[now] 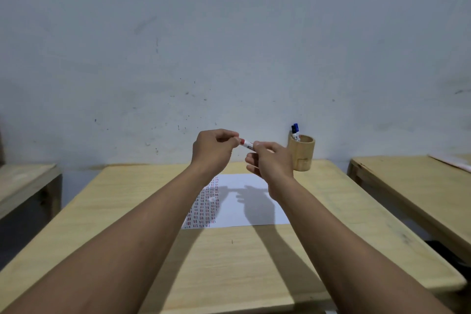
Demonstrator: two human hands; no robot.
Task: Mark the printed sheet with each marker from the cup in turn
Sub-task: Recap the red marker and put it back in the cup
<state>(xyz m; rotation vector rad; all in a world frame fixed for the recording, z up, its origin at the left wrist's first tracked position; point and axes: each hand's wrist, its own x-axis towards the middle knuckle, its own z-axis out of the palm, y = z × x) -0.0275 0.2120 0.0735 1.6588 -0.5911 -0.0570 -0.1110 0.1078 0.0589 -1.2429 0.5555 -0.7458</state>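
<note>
A plain classroom or study room, as far as we can tell.
We see three bare wooden desks (132,201) set side by side against a scuffed, pale wall (229,46), with a printed sheet (244,201) and a wooden cup (302,153) of markers (295,131) on the middle one.

The marker (246,145) has a white barrel with a red band, while the two markers in the cup (295,132) wear black and blue caps. The cup (302,154) is tan bamboo on a pale yellow wood-grain table (127,206). The white sheet (239,201) carries columns of little red and dark dashes down its left side, and the wall (229,46) is a scuffed grey-blue.
</note>
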